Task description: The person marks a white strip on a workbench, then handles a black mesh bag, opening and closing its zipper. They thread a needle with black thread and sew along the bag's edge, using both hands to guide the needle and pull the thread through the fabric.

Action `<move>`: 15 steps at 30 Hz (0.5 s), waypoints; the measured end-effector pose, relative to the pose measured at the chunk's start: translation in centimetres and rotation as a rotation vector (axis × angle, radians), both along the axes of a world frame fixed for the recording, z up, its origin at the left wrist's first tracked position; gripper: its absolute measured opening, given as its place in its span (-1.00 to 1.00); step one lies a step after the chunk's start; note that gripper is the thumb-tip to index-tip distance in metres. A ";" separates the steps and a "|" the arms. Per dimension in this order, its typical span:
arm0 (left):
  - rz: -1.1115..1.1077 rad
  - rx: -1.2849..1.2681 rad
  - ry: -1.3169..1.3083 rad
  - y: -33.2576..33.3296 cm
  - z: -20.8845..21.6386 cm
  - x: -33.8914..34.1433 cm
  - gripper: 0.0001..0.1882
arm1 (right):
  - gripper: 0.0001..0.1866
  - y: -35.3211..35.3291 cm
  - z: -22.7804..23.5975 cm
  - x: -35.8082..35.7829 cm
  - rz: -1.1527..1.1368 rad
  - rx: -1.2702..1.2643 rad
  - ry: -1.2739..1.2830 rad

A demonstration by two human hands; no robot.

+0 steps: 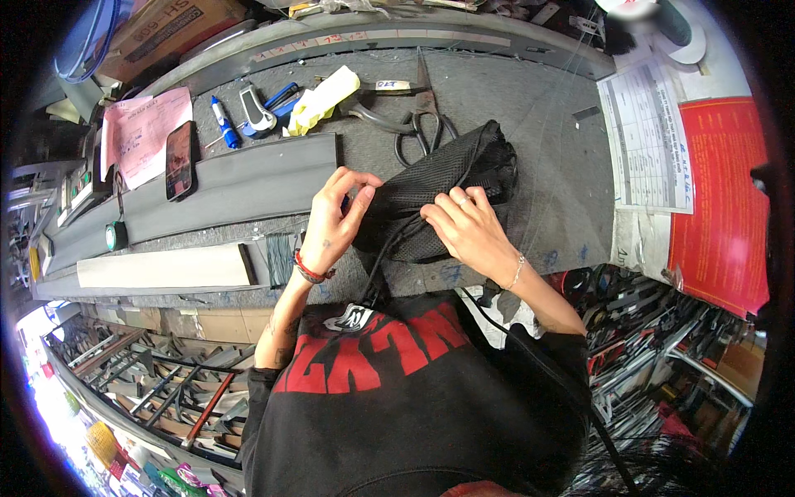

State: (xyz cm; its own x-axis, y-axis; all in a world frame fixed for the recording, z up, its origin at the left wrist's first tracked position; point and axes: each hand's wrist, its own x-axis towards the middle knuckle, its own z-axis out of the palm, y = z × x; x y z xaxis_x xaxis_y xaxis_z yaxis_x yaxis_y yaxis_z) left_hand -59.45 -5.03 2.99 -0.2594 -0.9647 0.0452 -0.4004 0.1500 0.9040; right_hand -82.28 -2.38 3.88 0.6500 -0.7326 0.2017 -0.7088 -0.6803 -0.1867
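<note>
The black mesh bag (447, 186) hides the scissors' (426, 124) lower handles.

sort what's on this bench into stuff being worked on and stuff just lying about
In hand: black mesh fabric bag, held by left hand and right hand.
Lying about: black-handled scissors, black smartphone, blue marker pen, pink paper sheet.
</note>
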 end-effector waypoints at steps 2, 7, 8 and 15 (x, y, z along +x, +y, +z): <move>-0.007 0.026 -0.001 0.2 0.1 0.2 -0.87 | -0.84 0.0 0.0 0.0 -0.033 0.028 -0.088; -0.117 0.002 0.021 1.2 0.2 -0.9 -0.84 | -0.94 0.5 0.3 -0.4 -0.155 0.270 -0.466; -0.123 -0.009 0.005 1.6 0.3 -1.3 -0.83 | -0.96 0.5 0.3 -0.6 -0.164 0.223 -0.445; -0.131 -0.429 -0.319 2.9 0.0 -4.5 -0.60 | -0.88 2.1 -0.5 -0.9 -0.326 0.640 -0.857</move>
State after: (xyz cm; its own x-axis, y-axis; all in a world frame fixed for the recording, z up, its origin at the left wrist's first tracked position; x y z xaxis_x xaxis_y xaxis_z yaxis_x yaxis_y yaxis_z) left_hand -63.98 -2.15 2.95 -0.4410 -0.8360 0.3266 -0.5983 0.5450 0.5874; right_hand -83.15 -0.25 3.34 0.2346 -0.9720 0.0158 -0.3053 -0.0891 -0.9481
